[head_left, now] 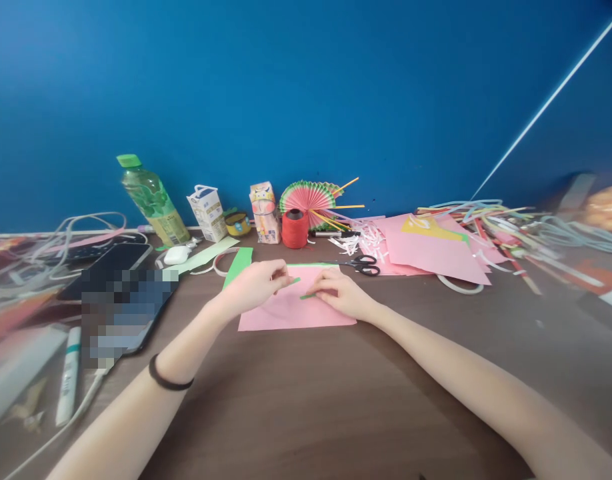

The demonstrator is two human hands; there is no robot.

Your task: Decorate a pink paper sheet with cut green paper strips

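A pink sheet (286, 316) lies on the brown table, with a thin green edge along its far side. Above its left part, my left hand (260, 283) is closed in a pinch on a small green strip (295, 281). My right hand (343, 293) rests over the sheet's right part, its fingertips closed on another short green piece (306, 297). A wider green paper strip (240, 261) sticks out behind my left hand. Black-handled scissors (367, 265) lie just beyond the sheet's far right corner.
Along the blue wall stand a green bottle (153, 203), a small carton (209, 213), a red thread spool (295, 230) and a paper fan (309, 200). Phones (151, 300) and a marker (69, 377) lie left. Pink sheets (431, 250) and paper strips are piled right.
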